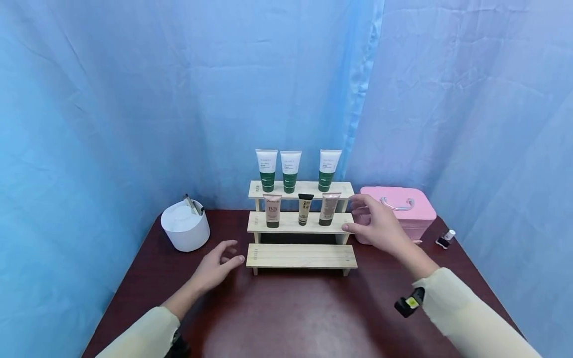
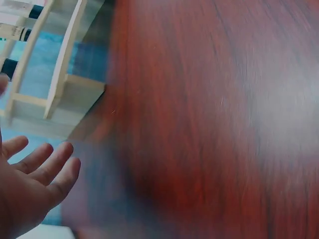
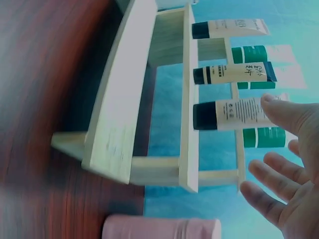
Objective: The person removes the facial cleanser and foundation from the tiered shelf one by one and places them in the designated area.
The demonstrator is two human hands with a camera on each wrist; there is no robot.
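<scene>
A three-step wooden display rack (image 1: 301,255) stands on the dark red table. On its middle step are a pink BB tube (image 1: 272,211), a small beige tube with a black top (image 1: 303,210) and a pinkish tube with printed text (image 1: 329,209). Three white-and-green tubes (image 1: 330,170) stand on the top step. My right hand (image 1: 378,223), empty with fingers spread, hovers at the rack's right end; in the right wrist view its thumb overlaps the printed tube (image 3: 241,113). Left of the bottom step, my left hand (image 1: 216,267) holds nothing, its fingers loosely bent.
Behind my right hand sits a pink case (image 1: 414,214) with a metal handle. A small dark bottle with a white cap (image 1: 445,239) stands at the table's right edge. On the left is a round white container (image 1: 185,228) with dark sticks in it. Blue curtains (image 1: 201,99) surround the table.
</scene>
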